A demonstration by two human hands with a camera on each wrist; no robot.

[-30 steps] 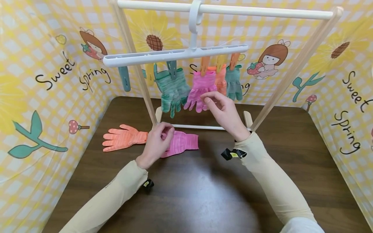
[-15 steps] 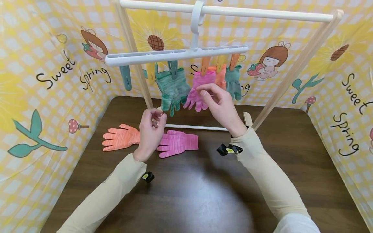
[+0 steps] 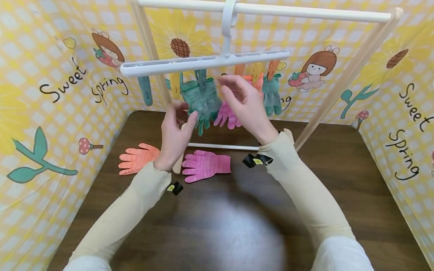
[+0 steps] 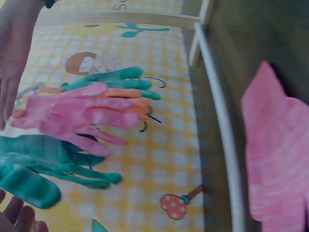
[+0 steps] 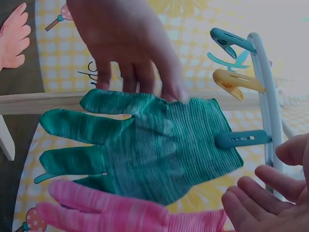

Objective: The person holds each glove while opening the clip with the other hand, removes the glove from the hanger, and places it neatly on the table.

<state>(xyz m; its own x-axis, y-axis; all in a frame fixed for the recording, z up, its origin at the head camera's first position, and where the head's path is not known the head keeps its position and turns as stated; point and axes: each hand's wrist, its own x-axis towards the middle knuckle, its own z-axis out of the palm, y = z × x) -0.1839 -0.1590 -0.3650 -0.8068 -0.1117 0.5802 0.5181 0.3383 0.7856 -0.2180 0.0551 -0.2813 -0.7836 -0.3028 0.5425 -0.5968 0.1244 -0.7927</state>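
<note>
Head view has a light grey hanger [image 3: 176, 66] hooked over the white rail [image 3: 305, 12] of a wooden frame, which lets whatever is clipped to it dangle freely above the counter [image 3: 217, 229]. Just beside the outer edge of the large green glove [image 3: 205, 98] is the left hand [image 3: 176, 131], its fingers loosely bent and its thumb parted from them; it appears to grip nothing, and whether it touches the fabric I cannot tell. A teal clip [image 3: 201, 80] bites that glove's cuff, presumably because the cuff is the one flat edge to catch, leaving the fingers to fall straight down. The right hand [image 3: 245, 103] hangs in front of the hanging pink glove [image 3: 228, 116], fingers slack and spread from the thumb, with nothing held; placed there, it hides that glove's cuff from the head camera. Behind it, a yellow clip [image 3: 257, 71] holds the hanging orange glove [image 3: 260, 86] and an orange clip [image 3: 273, 69] the small green glove [image 3: 272, 96], each again by the cuff. Toward the hanger's left end, another yellow clip [image 3: 175, 84] and another teal clip [image 3: 145, 91] carry nothing, so they look like spare places. Below, the flat pink glove [image 3: 207, 166] and the flat orange glove [image 3: 138, 160] lie on the counter with fingers spread, probably so within easy reach of the left hand.
</note>
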